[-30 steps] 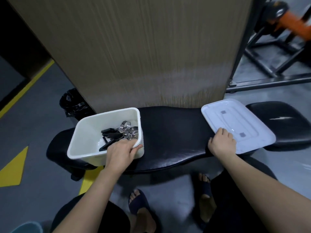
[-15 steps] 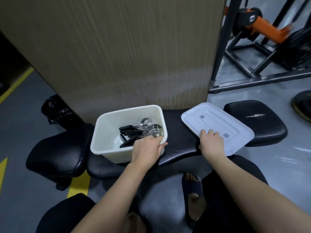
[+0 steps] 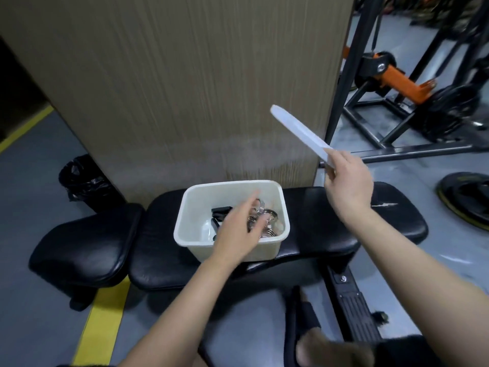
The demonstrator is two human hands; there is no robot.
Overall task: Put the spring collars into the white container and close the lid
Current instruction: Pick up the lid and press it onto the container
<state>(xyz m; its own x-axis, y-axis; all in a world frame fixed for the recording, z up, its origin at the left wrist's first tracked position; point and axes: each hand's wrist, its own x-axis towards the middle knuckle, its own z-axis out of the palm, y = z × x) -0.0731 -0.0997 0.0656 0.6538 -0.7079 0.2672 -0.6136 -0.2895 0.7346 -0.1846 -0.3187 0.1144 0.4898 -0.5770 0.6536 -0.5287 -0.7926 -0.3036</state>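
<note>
Right hand (image 3: 346, 181) holds one lid (image 3: 299, 133); one container (image 3: 267, 250) open.

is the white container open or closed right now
Open. The white container sits uncovered on the bench with spring collars visible inside, while the right hand holds the lid up in the air.
</note>
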